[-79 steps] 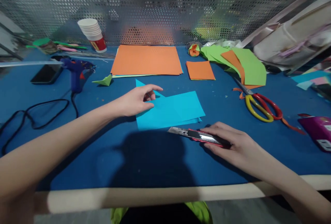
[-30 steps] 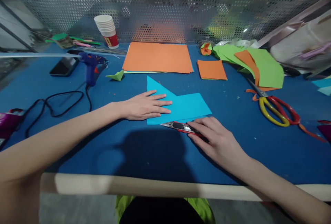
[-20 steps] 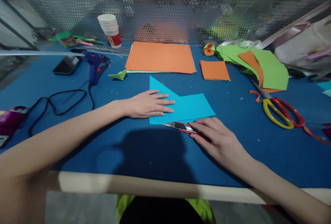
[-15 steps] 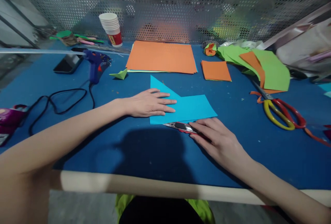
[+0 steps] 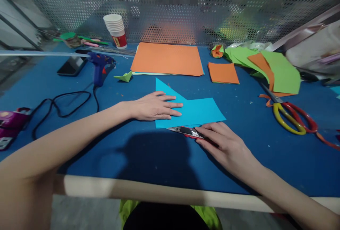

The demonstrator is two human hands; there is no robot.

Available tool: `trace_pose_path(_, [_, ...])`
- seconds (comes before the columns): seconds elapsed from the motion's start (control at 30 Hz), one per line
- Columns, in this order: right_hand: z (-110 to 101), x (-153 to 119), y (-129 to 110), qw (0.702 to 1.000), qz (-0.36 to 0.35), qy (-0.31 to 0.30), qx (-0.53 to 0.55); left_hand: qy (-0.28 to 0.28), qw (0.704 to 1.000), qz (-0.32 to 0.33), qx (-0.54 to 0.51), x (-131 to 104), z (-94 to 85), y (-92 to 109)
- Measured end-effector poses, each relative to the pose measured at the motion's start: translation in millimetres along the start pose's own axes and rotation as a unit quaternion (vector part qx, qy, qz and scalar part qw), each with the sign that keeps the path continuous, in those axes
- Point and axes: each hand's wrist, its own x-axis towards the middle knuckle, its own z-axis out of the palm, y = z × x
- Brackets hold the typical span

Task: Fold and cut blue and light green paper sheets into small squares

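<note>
A folded light-blue sheet of paper (image 5: 200, 111) lies on the blue tabletop, with one pointed corner sticking up at its far left. My left hand (image 5: 159, 106) rests flat on the left part of the sheet, its fingers spread. In my right hand (image 5: 221, 139) is a red and black utility knife (image 5: 188, 131). The blade points left and lies along the near edge of the blue paper, its tip close to the sheet's lower left part.
Behind the sheet lie orange sheets (image 5: 168, 59) and small orange squares (image 5: 223, 73). Scissors (image 5: 292, 116) and green paper (image 5: 284, 69) are at right. A glue gun (image 5: 98, 67), phone (image 5: 73, 65), paper cups (image 5: 117, 32) and folded green piece (image 5: 125, 77) are at left.
The whole view has shifted slightly, so things appear a little further right. Hands, knife and blue paper keep the same places relative to one another.
</note>
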Motion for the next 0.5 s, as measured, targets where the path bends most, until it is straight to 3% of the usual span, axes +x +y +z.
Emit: trace_pose_path(0.5, [3.1, 2.3, -4.4, 1.000, -0.001, -0.011, 0.021, -0.005, 1.000, -0.015, 0.014, -0.6, -0.6, 5.3])
